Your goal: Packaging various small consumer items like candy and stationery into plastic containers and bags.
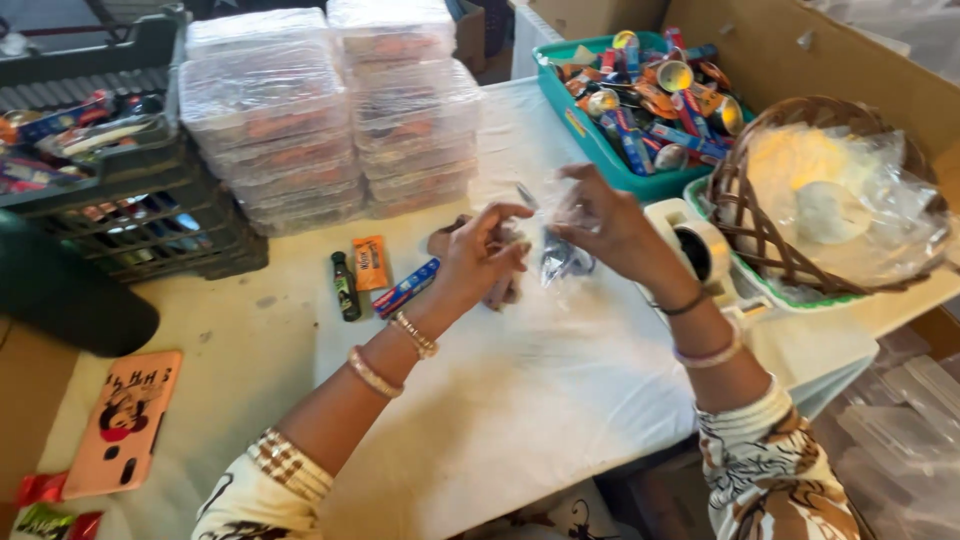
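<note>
My left hand (480, 255) and my right hand (605, 225) are raised over the white table (520, 400), both pinching a small clear plastic bag (560, 250) that holds a dark bluish item. The bag hangs between my fingers, just above the tabletop. Beside my left hand lie a blue tube-shaped pack (405, 288), a small dark bottle (345, 285) and an orange sachet (370, 262). A white tape dispenser (695, 245) sits right behind my right wrist.
Stacks of clear lidded boxes (330, 110) stand at the back. A teal tray (640, 100) of small packaged items and a wicker basket (800, 200) with plastic bags are at the right. Black crates (110, 170) are left; an orange phone (125, 420) lies near the front-left edge.
</note>
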